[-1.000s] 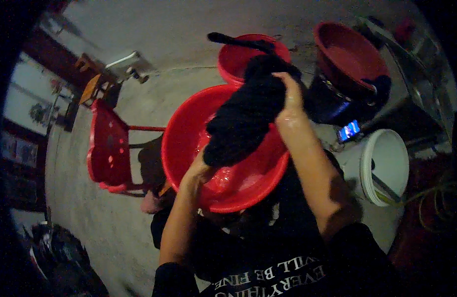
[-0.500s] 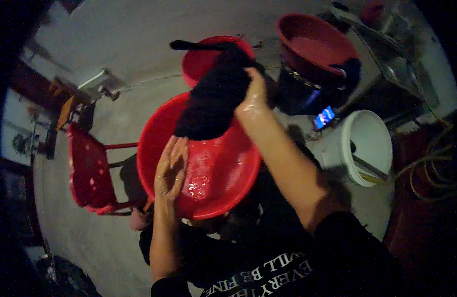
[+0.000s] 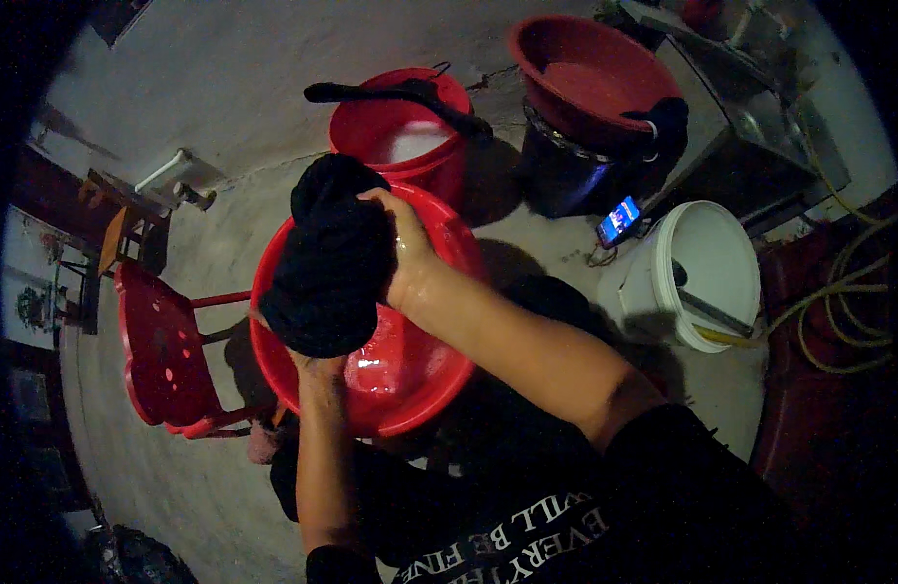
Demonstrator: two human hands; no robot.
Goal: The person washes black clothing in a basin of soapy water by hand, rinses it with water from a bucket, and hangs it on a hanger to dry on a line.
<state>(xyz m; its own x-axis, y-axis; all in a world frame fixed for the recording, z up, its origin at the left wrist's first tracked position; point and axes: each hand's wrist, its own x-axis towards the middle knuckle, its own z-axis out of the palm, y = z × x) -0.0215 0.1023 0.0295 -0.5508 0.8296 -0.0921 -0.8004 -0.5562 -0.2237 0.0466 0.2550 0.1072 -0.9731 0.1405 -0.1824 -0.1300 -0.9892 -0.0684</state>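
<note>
A bunched black cloth, thick and seemingly knitted, is held above a red basin. My right hand grips its right side, thumb over the upper edge. From below, my left hand holds the lower end; its fingers are mostly hidden behind the cloth. Wet highlights shine on the basin's inner surface, and the cloth covers much of its left half. Just beyond stands a red bucket with whitish suds inside. A long dark strip lies across its top.
At far right, a brownish-red basin sits on a dark container. A lit phone stands by a white bucket with a stick-like tool in it. On the left is a red chair; a coiled hose is at right.
The black cloth has come nearer and left, more bunched, now covering my left hand's fingers. My right hand moved left with it. The red bucket and its suds show more.
</note>
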